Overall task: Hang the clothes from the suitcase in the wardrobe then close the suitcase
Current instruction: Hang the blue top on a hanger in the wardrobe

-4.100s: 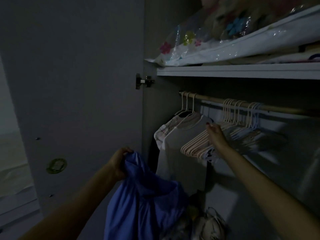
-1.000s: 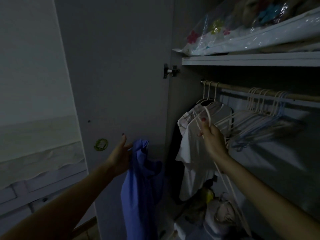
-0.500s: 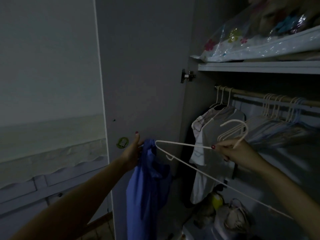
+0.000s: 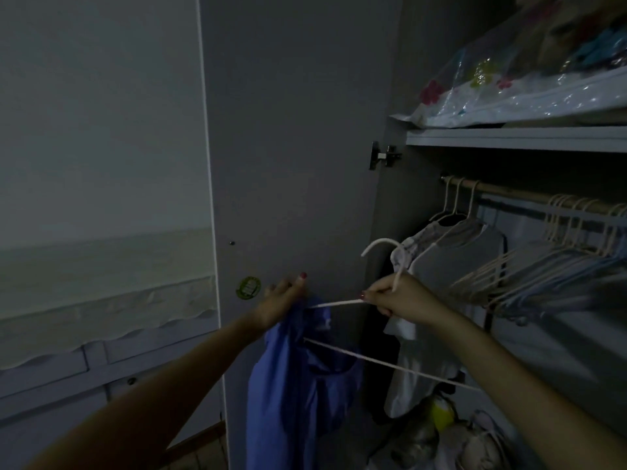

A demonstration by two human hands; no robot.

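A blue garment (image 4: 298, 395) hangs from my left hand (image 4: 280, 303), which pinches its top edge in front of the open wardrobe door (image 4: 291, 130). My right hand (image 4: 397, 296) grips a white hanger (image 4: 380, 362) just below its hook. The hanger's left arm reaches into the top of the blue garment. Inside the wardrobe, a wooden rail (image 4: 529, 196) carries a few hung pale garments (image 4: 451, 266) at its left end. The suitcase is out of view.
A bunch of empty hangers (image 4: 556, 259) fills the rail's right part. A shelf (image 4: 515, 139) above holds a clear flowered storage bag (image 4: 529, 93). Bags and small items (image 4: 441, 432) lie on the wardrobe floor. A green sticker (image 4: 248, 288) marks the door.
My right hand took one hanger off the rail and brought it left to the blue garment. The hanger's arm now sits inside the garment's top. My view turned left.
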